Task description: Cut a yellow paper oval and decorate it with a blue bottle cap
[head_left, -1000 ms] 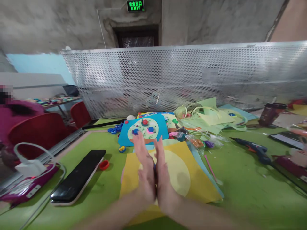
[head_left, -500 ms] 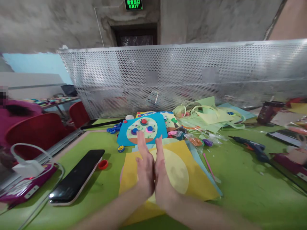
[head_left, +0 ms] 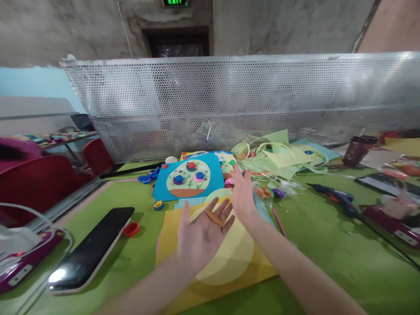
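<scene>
Two bare hands at the centre of the frame, above a green tabletop [head_left: 344, 253]. The left hand [head_left: 201, 240] is open, palm upward, its fingers loosely curled; a short brown roll [head_left: 215, 217], tapered and clay-like, lies across the fingers, unclasped. The right hand [head_left: 243, 197], just beside it and slightly higher in the frame, is open, with fingers extended and pointing upward. Beneath both, a yellow sheet [head_left: 169, 236] bears a pale yellow disc [head_left: 239, 249], partly hidden by the hands and forearms. Upper centre: a blue card [head_left: 215, 175] with a decorated oval carrying one red and two blue round pieces. Lower left: a black phone-like device [head_left: 93, 249], with a red ring-shaped cap [head_left: 132, 232] just beside its upper right end. Right: a glue gun [head_left: 344, 201], and above it a dark lidded cup [head_left: 358, 151]. Background: a perforated metal panel [head_left: 229, 100] spanning most of the frame's width.
</scene>
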`<state>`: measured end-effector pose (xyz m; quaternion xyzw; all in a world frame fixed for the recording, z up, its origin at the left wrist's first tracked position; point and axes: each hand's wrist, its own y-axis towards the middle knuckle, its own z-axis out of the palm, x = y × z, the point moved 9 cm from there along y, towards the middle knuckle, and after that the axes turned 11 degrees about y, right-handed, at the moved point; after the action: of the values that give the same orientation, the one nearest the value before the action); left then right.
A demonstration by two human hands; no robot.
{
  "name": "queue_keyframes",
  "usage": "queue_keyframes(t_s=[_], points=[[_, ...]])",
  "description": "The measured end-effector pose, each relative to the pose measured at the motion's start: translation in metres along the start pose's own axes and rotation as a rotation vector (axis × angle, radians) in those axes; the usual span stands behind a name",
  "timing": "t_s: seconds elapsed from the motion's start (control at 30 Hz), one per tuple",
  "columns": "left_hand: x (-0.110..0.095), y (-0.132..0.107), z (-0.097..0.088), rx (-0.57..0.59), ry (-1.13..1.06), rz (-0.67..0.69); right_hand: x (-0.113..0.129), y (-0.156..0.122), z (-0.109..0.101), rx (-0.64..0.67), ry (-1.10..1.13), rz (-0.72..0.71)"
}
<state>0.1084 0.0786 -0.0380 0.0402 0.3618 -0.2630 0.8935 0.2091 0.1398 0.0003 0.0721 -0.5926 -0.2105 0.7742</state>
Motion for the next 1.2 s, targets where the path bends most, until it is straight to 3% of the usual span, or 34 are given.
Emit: queue_keyframes(t_s=[0.17, 0.3, 0.53, 0.6, 0.77, 0.83, 1.0, 1.2], points=[[-0.018, 0.001, -0.003, 0.015, -0.011, 0.017, 0.045, -0.032, 0.019, 0.314, -0.258, -0.088], [-0.033, 0.002, -0.005, 0.012, 0.071, 0.056, 0.049, -0.051, 0.040, 0.429, -0.456, -0.184], [-0.042, -0.001, -0.006, 0.011, 0.353, 0.142, 0.045, -0.054, 0.043, 0.370, -0.475, -0.287], [-0.049, -0.002, -0.006, -0.010, 0.482, 0.257, 0.049, -0.054, 0.039, 0.333, -0.442, -0.293], [-0.079, -0.020, 0.000, -0.115, 0.866, 0.699, 0.059, -0.052, 0.028, 0.221, -0.356, -0.257], [-0.084, -0.026, 0.003, -0.137, 1.009, 0.783, 0.061, -0.051, 0.026, 0.191, -0.335, -0.251], [-0.085, -0.032, 0.007, -0.164, 1.237, 0.838, 0.064, -0.052, 0.028, 0.197, -0.340, -0.273], [-0.089, -0.028, 0.003, -0.233, 1.274, 0.810, 0.066, -0.055, 0.037, 0.317, -0.421, -0.334]])
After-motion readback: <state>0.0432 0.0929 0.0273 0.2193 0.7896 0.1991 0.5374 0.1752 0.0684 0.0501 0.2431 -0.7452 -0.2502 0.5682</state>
